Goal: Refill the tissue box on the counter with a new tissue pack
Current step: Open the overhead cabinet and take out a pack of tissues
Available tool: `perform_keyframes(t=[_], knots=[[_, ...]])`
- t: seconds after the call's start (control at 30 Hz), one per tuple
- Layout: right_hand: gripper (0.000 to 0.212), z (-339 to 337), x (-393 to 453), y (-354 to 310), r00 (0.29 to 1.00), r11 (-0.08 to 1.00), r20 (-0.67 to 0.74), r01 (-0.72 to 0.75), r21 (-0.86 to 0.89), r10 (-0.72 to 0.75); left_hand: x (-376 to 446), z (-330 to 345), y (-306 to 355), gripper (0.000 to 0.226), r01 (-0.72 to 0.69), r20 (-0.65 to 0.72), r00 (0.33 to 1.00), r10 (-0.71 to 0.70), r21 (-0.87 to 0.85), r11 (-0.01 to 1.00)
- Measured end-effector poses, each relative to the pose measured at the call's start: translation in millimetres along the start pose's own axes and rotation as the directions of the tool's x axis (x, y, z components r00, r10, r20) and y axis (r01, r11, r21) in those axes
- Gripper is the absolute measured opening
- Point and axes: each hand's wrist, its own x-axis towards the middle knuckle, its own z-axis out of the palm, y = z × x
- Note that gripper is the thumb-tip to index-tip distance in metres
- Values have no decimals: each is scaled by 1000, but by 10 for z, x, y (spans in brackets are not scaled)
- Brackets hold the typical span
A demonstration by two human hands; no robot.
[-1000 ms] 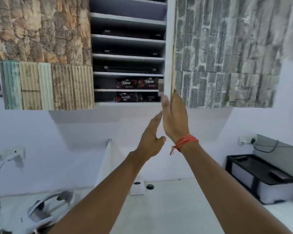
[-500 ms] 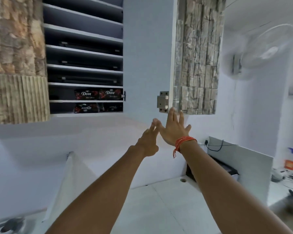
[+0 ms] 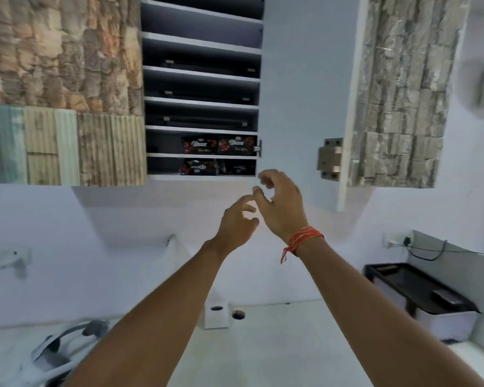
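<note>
Dark tissue packs (image 3: pixel 218 145) with white lettering lie on the two lowest shelves of the open wall cabinet (image 3: pixel 201 107). A small white tissue box (image 3: pixel 216 317) with a round hole on top stands on the counter by the back wall. My left hand (image 3: pixel 236 224) is raised below the cabinet, fingers loosely curled, holding nothing. My right hand (image 3: pixel 281 203), with an orange thread at the wrist, is beside it, just under the cabinet's bottom right corner, fingers curled and apart, empty.
The cabinet door (image 3: pixel 397 90), clad in grey stone, hangs open to the right with a metal hinge. A black-topped printer (image 3: pixel 422 297) sits on the counter at right. A white headset (image 3: pixel 53 350) lies at the counter's left. A round hole (image 3: pixel 238 314) is cut in the counter.
The door has swung fully open. My right hand has let go of the door's edge and moved left toward the shelves; my view has turned back to the cabinet.
</note>
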Motion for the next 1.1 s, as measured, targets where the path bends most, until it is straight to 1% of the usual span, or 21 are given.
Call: perform_keyframes(t=[0.1,0.17,0.23,0.3,0.37,0.43,0.5,0.6,0.67,0.73,0.77,0.87,1.1], knots=[[26,515,178,70,989,995,130,-84,60,76,122,-471,-353,42,138,-114,982,-151,-116,984],[32,863,334,147,976,993,197,-104,54,91,215,-762,-569,39,187,-171,962,-214,-164,969],[39,1204,531,253,964,994,248,-109,27,99,346,-1011,-796,37,197,-218,949,-229,-161,967],[46,1545,764,363,955,993,273,-115,-10,113,518,-1214,-1038,34,197,-249,943,-221,-117,973],[54,1879,1023,459,950,991,281,-126,-41,132,727,-1380,-1260,31,209,-235,947,-221,-72,975],[63,2192,1294,550,943,988,297,-136,-76,153,963,-1514,-1436,27,235,-173,957,-234,-14,972],[67,2469,1540,665,934,983,319,-122,-140,162,1184,-1604,-1595,24,264,-129,957,-259,20,964],[71,2785,1814,841,942,973,280,-133,-191,184,1481,-1680,-1769,22,273,-128,955,-268,22,962],[76,2912,1894,939,952,964,252,-112,-241,174,1618,-1689,-1870,22,285,-114,953,-280,27,958],[78,2995,1903,1026,963,953,229,-70,-294,141,1699,-1659,-1972,24,307,-47,951,-305,52,950],[79,3026,1899,1061,969,954,216,-55,-294,123,1728,-1632,-2021,25,326,-10,945,-326,63,943],[74,3095,1896,1121,983,974,160,-57,-221,94,1780,-1516,-2167,26,366,24,930,-367,50,929],[58,3238,1869,1085,989,982,-47,-142,-121,137,1808,-1361,-2220,23,343,-22,939,-342,8,939]])
